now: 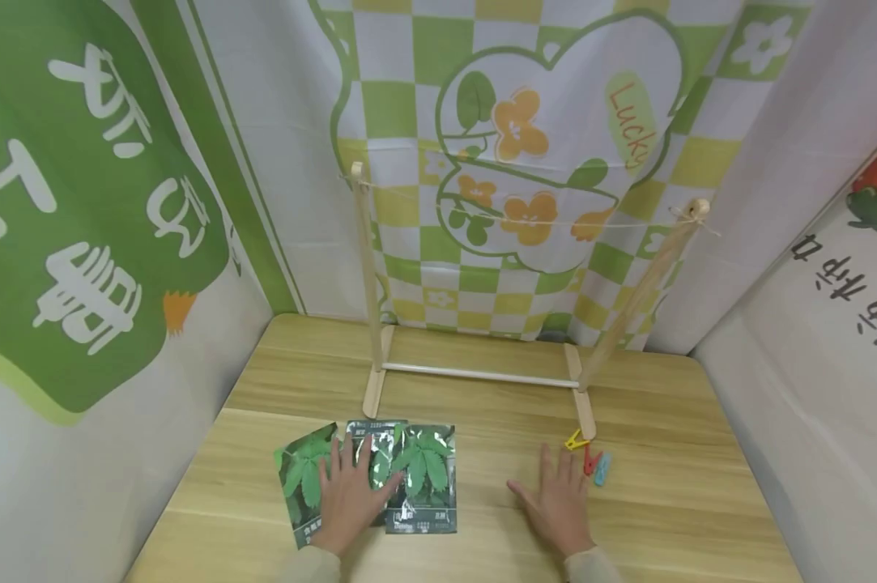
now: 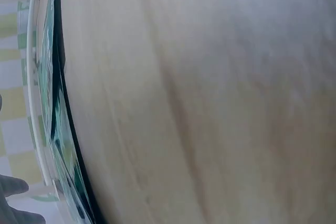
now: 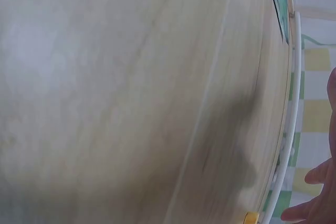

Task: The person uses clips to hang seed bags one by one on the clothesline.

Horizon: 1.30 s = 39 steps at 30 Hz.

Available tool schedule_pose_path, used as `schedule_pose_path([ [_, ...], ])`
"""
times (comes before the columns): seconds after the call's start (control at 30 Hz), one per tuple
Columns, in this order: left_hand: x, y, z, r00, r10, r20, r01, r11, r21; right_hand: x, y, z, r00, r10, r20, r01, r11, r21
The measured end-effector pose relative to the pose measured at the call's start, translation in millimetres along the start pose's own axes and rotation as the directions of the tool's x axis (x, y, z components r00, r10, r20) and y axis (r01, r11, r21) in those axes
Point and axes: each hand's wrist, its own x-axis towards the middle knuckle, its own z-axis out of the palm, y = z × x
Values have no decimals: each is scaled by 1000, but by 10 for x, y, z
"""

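Three flat glossy packets with green leaf pictures lie side by side on the wooden table: a left packet (image 1: 303, 478), a middle packet (image 1: 382, 453) partly covered, and a right packet (image 1: 421, 478) overlapping it. My left hand (image 1: 351, 498) is spread over the left and middle packets, fingers straight. My right hand (image 1: 558, 502) is spread with straight fingers over the table, holding nothing. Just beyond its fingertips are a yellow clip (image 1: 576, 440), a red clip (image 1: 591, 461) and a blue clip (image 1: 602, 470). Packet edges (image 2: 68, 145) show in the left wrist view.
Behind the packets stands a wooden frame (image 1: 371, 275) with a string (image 1: 525, 223) tied between its two posts and a white bar (image 1: 482, 374) near its base. A checkered curtain (image 1: 445, 300) hangs behind the table (image 1: 657, 486); printed cloths flank both sides.
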Motion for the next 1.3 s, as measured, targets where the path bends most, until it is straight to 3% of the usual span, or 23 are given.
schedule_pose_path([
  [0.2, 6, -86, -34, 1000, -24, -5, 24, 1000, -20, 17, 128, -29, 999, 12, -46, -12, 1000, -3],
  [0.4, 25, -242, -89, 998, -66, -17, 66, 998, -19, 28, 242, -125, 998, 67, 1, -67, 998, 9],
  [0.63, 33, -392, -98, 991, -128, 43, 128, 992, -13, 14, 366, -190, 986, 159, 56, -160, 987, 23],
  [0.97, 18, -545, -134, 981, -177, 84, 180, 983, -25, 37, 597, -251, 977, 196, 77, -200, 979, 39],
  [1.17, 58, -700, -206, 976, -207, 69, 210, 977, -38, 139, 800, -316, 978, 205, 34, -208, 974, 85],
  [1.3, 72, -808, -253, 967, -244, 79, 247, 969, -31, 156, 893, -371, 967, 243, 78, -249, 965, 86],
])
